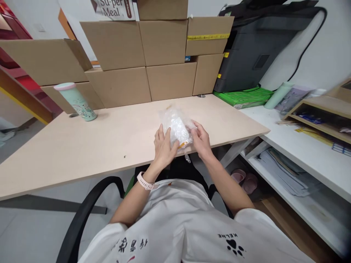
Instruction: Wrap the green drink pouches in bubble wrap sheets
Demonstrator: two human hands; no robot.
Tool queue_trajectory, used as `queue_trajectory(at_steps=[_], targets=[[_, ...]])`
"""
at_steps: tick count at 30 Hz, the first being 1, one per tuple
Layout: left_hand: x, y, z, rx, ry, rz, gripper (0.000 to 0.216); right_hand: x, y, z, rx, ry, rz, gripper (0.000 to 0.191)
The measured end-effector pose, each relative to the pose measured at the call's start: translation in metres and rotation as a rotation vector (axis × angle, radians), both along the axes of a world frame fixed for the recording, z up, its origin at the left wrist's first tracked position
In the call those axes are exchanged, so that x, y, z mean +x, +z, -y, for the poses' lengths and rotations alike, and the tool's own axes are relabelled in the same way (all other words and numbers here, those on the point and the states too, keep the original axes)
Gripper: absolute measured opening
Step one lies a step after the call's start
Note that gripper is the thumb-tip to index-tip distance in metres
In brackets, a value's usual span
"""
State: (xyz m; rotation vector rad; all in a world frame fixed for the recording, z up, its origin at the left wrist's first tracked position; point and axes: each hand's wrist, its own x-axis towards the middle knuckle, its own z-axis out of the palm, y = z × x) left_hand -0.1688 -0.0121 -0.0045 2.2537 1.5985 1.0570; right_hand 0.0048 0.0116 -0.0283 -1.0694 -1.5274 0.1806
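Observation:
A clear plastic bag (pixel 176 126) with white, shiny contents lies at the near edge of the table, between my two hands. Small orange marks show at its lower edge; what is inside cannot be made out. My left hand (pixel 163 148) rests against the bag's left side, fingers spread and thumb near its lower edge. The fingers of my right hand (pixel 201 140) are closed on the right edge of the plastic. A small clear piece (pixel 187 158) hangs below the bag, past the table edge.
On the pale wooden table (pixel 109 142), a mint tumbler (pixel 76 100) stands at the left. Cardboard boxes (pixel 120 87) are stacked along the back. A dark grey machine (pixel 246 54) sits above a green package (pixel 246 96). White shelving (pixel 296 135) adjoins at right; a chair armrest (pixel 90 204) is at left.

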Motion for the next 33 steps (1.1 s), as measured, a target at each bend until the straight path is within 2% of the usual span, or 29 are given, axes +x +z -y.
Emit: queue_trajectory(at_steps=[3,6,8,11,14,17,19,21,23,25,26,30,33], targets=[[0.004,-0.012,-0.001,-0.056,-0.020,-0.025,0.066,0.008,-0.012,-0.009,-0.014,0.007,-0.014,0.052],[0.011,-0.012,-0.002,-0.123,-0.150,0.115,0.069,-0.002,0.001,-0.010,-0.026,0.072,-0.060,0.051],[0.012,-0.010,-0.004,-0.144,-0.179,0.173,0.065,-0.013,0.015,-0.009,-0.049,0.142,-0.070,0.051],[0.001,-0.012,-0.008,-0.104,-0.025,0.316,0.074,-0.017,0.028,-0.015,-0.102,0.208,-0.141,0.053],[-0.018,-0.014,-0.008,0.015,0.127,0.324,0.081,0.011,0.024,-0.026,-0.112,0.127,-0.297,0.057],[-0.024,-0.009,-0.002,0.075,0.067,0.125,0.055,0.056,0.014,-0.028,-0.074,-0.069,-0.342,0.056],[-0.015,-0.006,0.005,0.087,-0.029,0.038,0.045,0.080,0.013,-0.019,0.024,-0.211,-0.267,0.055],[-0.002,-0.004,0.010,0.089,-0.117,-0.015,0.042,0.091,0.017,-0.004,0.087,-0.251,-0.107,0.057],[0.011,-0.006,0.014,0.078,-0.161,-0.048,0.042,0.089,0.018,0.008,0.114,-0.262,0.043,0.051],[0.019,-0.010,0.016,0.073,-0.147,-0.045,0.042,0.076,0.012,0.012,0.127,-0.268,0.184,0.037],[0.021,-0.013,0.017,0.075,-0.118,-0.030,0.042,0.068,0.006,0.012,0.134,-0.260,0.259,0.032],[0.016,-0.018,0.019,0.058,-0.021,0.024,0.040,0.038,-0.020,0.001,0.164,-0.140,0.404,0.042],[0.005,-0.012,0.018,0.022,-0.044,-0.012,0.042,0.029,-0.019,0.000,0.107,-0.032,0.390,0.041]])
